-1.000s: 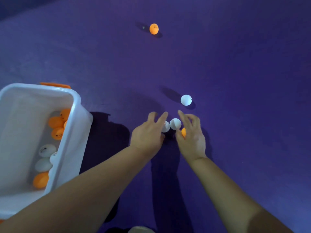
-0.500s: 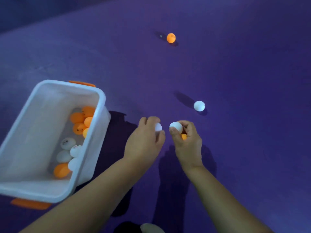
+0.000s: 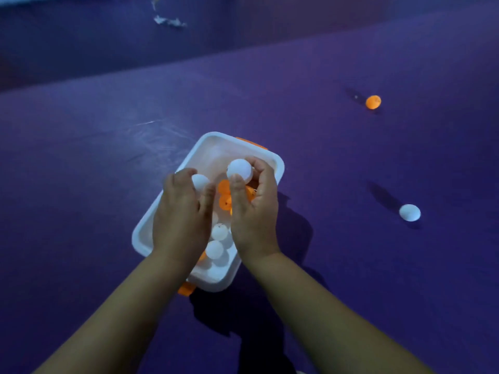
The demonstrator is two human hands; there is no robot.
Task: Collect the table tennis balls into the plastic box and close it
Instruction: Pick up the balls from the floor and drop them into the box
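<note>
Left hand (image 3: 181, 222) and right hand (image 3: 255, 211) each pinch a white ball (image 3: 239, 170) over the plastic box (image 3: 279, 164). They look super light and bouncy, so fingertips round the middle should do.

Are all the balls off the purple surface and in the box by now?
No: an orange ball and a white ball lie on the purple surface, right of the box.
</note>
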